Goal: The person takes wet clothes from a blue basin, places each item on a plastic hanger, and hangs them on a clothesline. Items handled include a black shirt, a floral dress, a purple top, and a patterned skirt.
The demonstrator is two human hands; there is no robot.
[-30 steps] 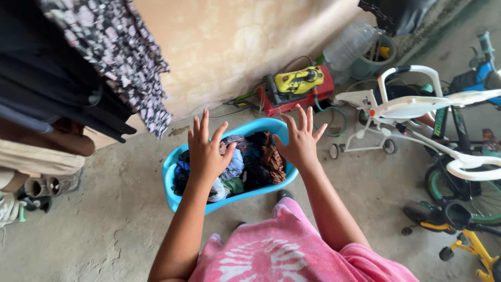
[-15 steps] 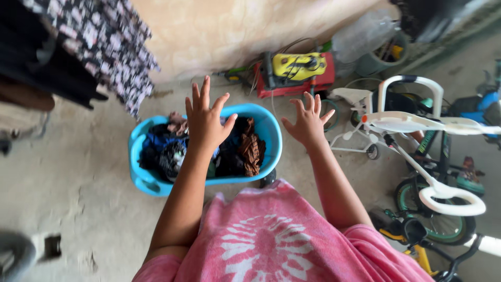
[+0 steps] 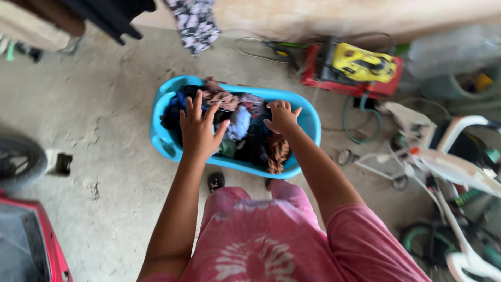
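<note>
A blue plastic tub (image 3: 166,142), oval in shape, is set on the concrete floor (image 3: 104,120) and is filled with a heap of mixed clothes (image 3: 245,125) in dark, blue, brown and grey tones. The left hand (image 3: 199,130) is held over the tub's left half with all 5 fingers spread wide; nothing is gripped, and whether the palm touches the clothes cannot be told. The right hand (image 3: 282,117) is held over the tub's right half, its fingers spread and slightly curled downward onto the heap, with nothing closed in it. Beyond the tub's far right rim, a red and yellow machine (image 3: 360,68) lies near the wall. A white child's tricycle (image 3: 438,156) stands well apart at the right. A patterned garment (image 3: 195,23) hangs above the tub's far edge.
</note>
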